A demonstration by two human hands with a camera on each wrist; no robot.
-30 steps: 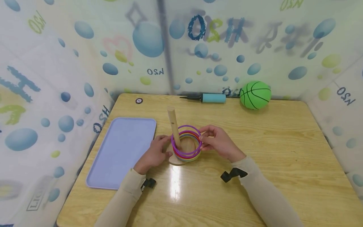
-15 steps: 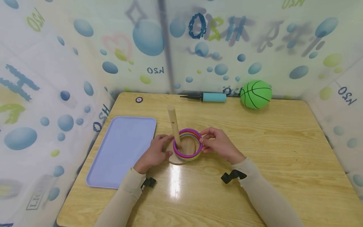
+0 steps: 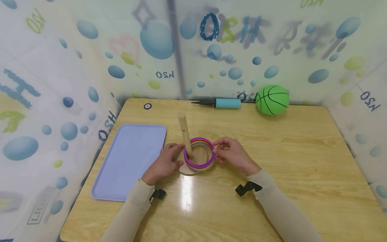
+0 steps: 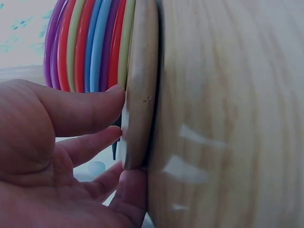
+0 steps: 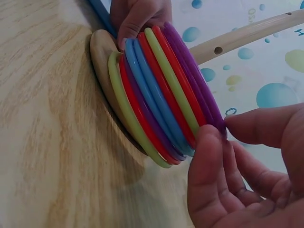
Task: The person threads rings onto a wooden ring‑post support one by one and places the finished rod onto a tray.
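A round wooden base (image 3: 188,171) with a leaning pole (image 3: 183,129) stands mid-table, a stack of coloured rings looped round the pole. Yellow-green, red, purple and blue rings (image 5: 147,97) lie one on another, two purple ones at the top. My left hand (image 3: 164,163) holds the base at its left edge; thumb and fingertips touch the wood in the left wrist view. At the stack's right side, my right hand (image 3: 234,154) pinches the top purple ring (image 5: 192,76) between thumb and index finger.
A lilac tray (image 3: 130,161) lies to the left on the wooden table (image 3: 287,174). Along the back edge are a small dark disc (image 3: 147,106), a blue hand pump (image 3: 226,103) and a green basketball (image 3: 272,100). Patterned walls surround the table.
A purple ring, held above the stack a second ago, has come down onto it with my right hand. My left hand has stayed at the base.
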